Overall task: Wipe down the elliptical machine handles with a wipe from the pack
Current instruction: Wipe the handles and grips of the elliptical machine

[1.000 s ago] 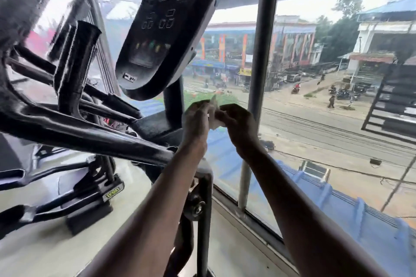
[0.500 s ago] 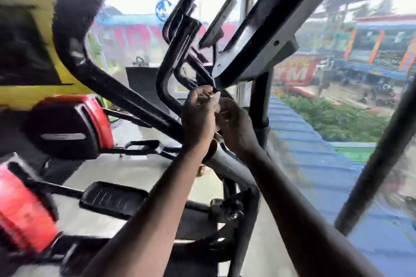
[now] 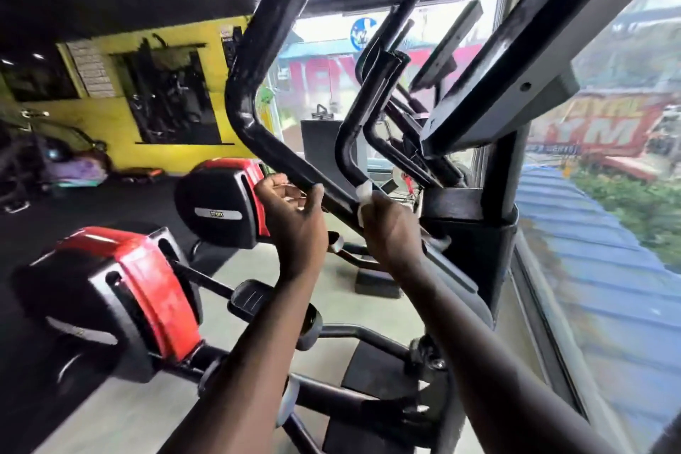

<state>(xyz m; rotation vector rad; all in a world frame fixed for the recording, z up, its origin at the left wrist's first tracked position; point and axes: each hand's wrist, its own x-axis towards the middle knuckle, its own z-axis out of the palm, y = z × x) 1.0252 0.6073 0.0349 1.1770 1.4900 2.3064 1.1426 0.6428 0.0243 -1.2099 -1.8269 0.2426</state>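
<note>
A small white wipe (image 3: 365, 195) is bunched in the person's right hand (image 3: 390, 228), whose fingers curl around it and press it against the lower bend of a black handle (image 3: 353, 136) on the elliptical machine. Only a crumpled corner of the wipe shows above the fingers. It looks thin, soft and light, probably damp, so it should mould easily around the tube; wrapping it fully round the bar with the palm and sliding along would likely clean best, as a loose pinch might let it slip or tear.

The left hand (image 3: 294, 217) is half curled, its fingers hooked over a second, thicker black handle bar (image 3: 258, 111) just beside the first. Whether it grips firmly or merely steadies cannot be told. Both bars are rigid painted metal tubes, rising and bending overhead.

The machine's grey console (image 3: 516, 77) slants above the right hand. To the left stand red and black machine housings (image 3: 147, 284), with a foot pedal (image 3: 250, 297) below the arms. A window (image 3: 608, 195) runs along the right, facing a blue roof and street. The pack is not in view.
</note>
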